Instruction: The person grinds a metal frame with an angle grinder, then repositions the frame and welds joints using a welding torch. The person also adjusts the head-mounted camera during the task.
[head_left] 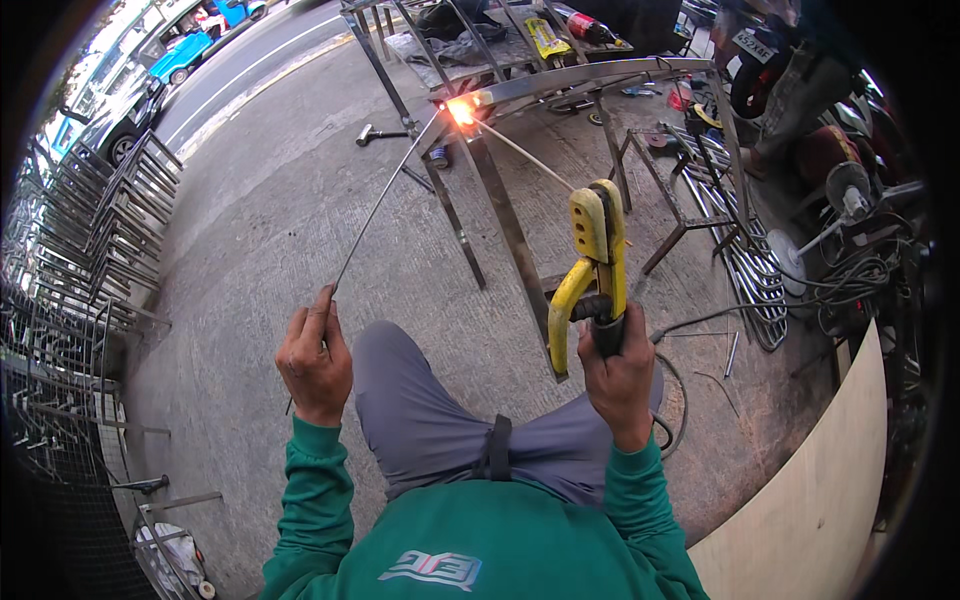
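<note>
My left hand (pixel 316 365) pinches a thin metal rod (pixel 380 195) that slants up and away to the corner of a metal frame (pixel 507 220). In my right hand (pixel 618 385) is the grip of a yellow welding electrode holder (pixel 594 250). A pale welding electrode (pixel 528 157) runs from its jaws to the same corner. There, a bright orange-white glow (pixel 463 112) hides the rod's far end, the electrode's tip and the joint. One bar of the frame points back toward my knees; another extends right.
A hammer (pixel 384 133) lies on the concrete left of the frame. Stacked metal frames (pixel 115 215) line the left side. Bent metal tubes (pixel 745 275) and a coiled cable (pixel 850 285) lie right. A plywood sheet (pixel 810 480) is near right; a road (pixel 265 60) passes far left.
</note>
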